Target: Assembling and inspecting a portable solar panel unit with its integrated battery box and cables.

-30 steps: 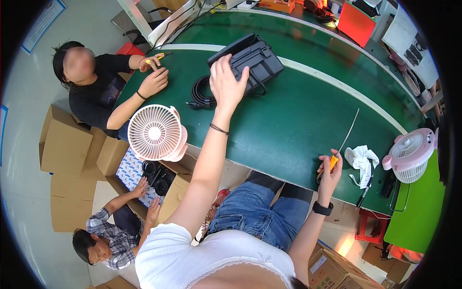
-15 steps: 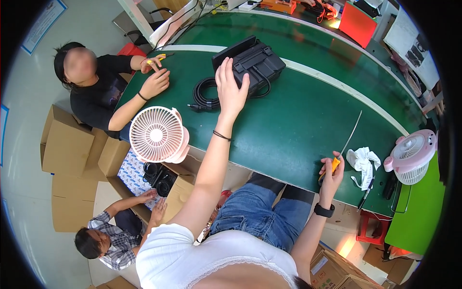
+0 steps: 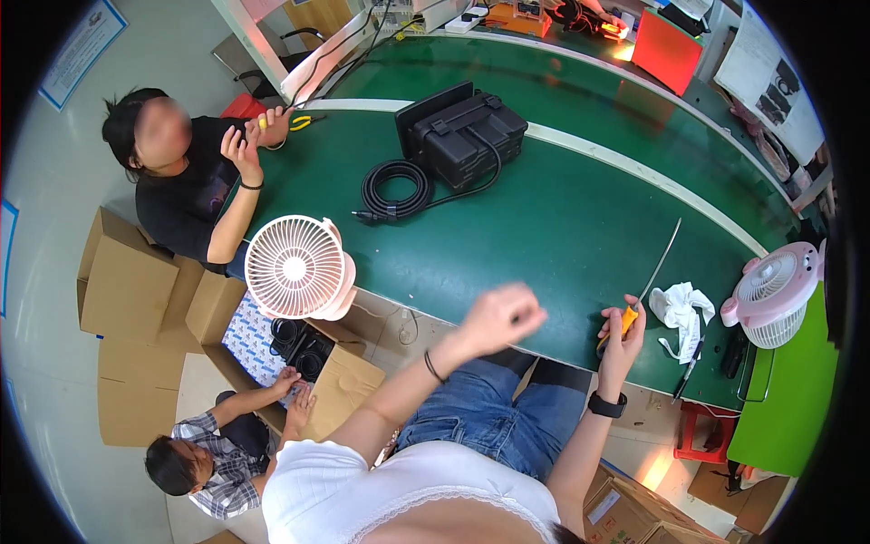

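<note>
My right hand [image 3: 623, 344] is closed round the yellow-orange handle of a long, thin-shafted screwdriver [image 3: 630, 317] at the table's front edge. The shaft points up and away over the green tabletop. My left hand [image 3: 500, 321] hangs over the front edge, blurred by motion, its fingers seemingly curled. A small dark spot shows at it, too smeared to name. Farther off, a black box-shaped device [image 3: 467, 136] stands on the table with its flat panel tilted up. Its coiled black cable [image 3: 396, 190] lies in front of it, apart from both hands.
A white cloth [image 3: 680, 308], a black pen [image 3: 691, 367] and a pink fan [image 3: 775, 295] lie right of the screwdriver. Another pink fan [image 3: 297, 263] stands at the left table edge. One co-worker [image 3: 177, 195] sits left; another [image 3: 222, 453] reaches into an open carton [image 3: 349, 385].
My left hand has left the black device and come back toward me, to the front edge. The right hand still holds the screwdriver. The co-worker at left has raised a hand.
</note>
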Motion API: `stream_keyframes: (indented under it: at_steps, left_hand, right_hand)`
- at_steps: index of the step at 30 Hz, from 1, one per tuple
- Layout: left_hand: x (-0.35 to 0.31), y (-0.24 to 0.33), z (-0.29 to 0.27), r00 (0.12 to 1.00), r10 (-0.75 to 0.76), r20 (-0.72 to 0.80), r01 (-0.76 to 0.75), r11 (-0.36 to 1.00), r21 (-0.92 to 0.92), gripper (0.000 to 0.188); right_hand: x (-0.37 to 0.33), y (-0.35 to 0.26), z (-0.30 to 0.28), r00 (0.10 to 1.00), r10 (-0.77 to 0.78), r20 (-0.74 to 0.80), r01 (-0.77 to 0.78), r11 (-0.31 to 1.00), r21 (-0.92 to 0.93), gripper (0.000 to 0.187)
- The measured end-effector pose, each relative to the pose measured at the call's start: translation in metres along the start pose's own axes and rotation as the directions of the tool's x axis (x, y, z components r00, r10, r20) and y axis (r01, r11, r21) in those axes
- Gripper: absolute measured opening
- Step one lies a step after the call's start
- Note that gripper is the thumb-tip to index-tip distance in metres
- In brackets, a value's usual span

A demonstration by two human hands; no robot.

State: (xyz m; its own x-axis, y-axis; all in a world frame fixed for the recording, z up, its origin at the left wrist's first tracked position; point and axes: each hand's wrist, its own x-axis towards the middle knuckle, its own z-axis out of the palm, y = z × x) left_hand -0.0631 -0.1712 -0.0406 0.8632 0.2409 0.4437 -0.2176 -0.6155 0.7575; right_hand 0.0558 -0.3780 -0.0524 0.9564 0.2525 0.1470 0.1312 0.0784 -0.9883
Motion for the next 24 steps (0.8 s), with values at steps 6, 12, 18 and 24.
stream_keyframes:
  at_steps: [6,12,18,24]
  left_hand:
    - [-0.064,0.019,0.054,0.964,0.262,-0.035,-0.218,0.863,0.455,0.021]
    - [-0.066,0.009,0.047,0.909,0.417,0.026,-0.379,0.797,0.470,0.024]
    - [-0.035,0.026,0.038,0.980,0.200,-0.012,-0.200,0.980,-0.015,0.028]
    - [0.009,0.055,0.068,0.995,0.085,0.052,-0.063,0.940,-0.336,0.030]
  right_hand:
    - [-0.001,-0.002,0.001,1.000,0.014,-0.003,-0.014,1.000,-0.008,0.032]
    - [-0.001,0.003,-0.001,1.000,0.003,-0.005,-0.003,1.000,0.015,0.037]
    - [-0.006,0.003,0.004,0.971,-0.162,-0.173,0.167,0.986,0.014,0.034]
    - [-0.011,0.013,-0.010,0.976,-0.192,-0.100,0.213,0.936,0.280,0.025]
